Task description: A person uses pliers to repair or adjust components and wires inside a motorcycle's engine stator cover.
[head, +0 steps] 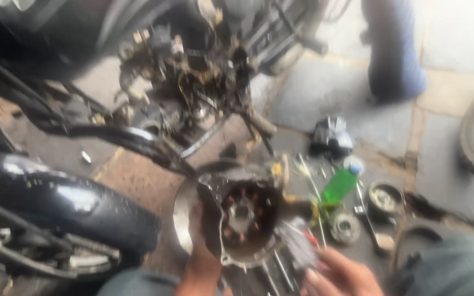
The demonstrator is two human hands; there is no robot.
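Left hand (199, 241), fingers curled, grips the greasy round metal cover (237, 216) by its rim, copper coils inside; right hand (338, 274) blurred, fingers spread, empty.

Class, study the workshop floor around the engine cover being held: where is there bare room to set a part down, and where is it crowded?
Bare floor lies between the black fairing and the engine cover in the left hand. Another bare patch sits left of the blue-trousered leg. It is crowded right of the cover: green bottle, round parts and tools by the right hand.
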